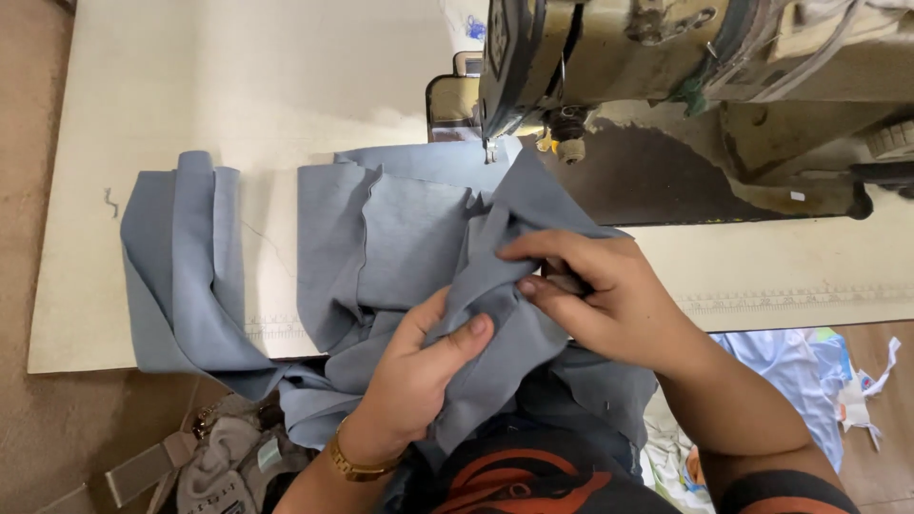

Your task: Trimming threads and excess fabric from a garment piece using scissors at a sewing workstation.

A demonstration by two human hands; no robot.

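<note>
Where hands (533,314) bunch it, blue-grey fabric (400,238), fingertips and needle hidden.

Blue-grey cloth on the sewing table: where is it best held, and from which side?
Probably at the bunched fold near the table's front edge, from the near side, where the left hand and right hand pinch the cloth. There it stands up in ridges; farther left it lies flat, and the machine blocks the far side.

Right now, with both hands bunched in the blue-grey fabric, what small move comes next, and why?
Probably flatten the fabric toward the needle. Both the left hand and right hand pinch a crumpled fold just short of the sewing machine.
</note>
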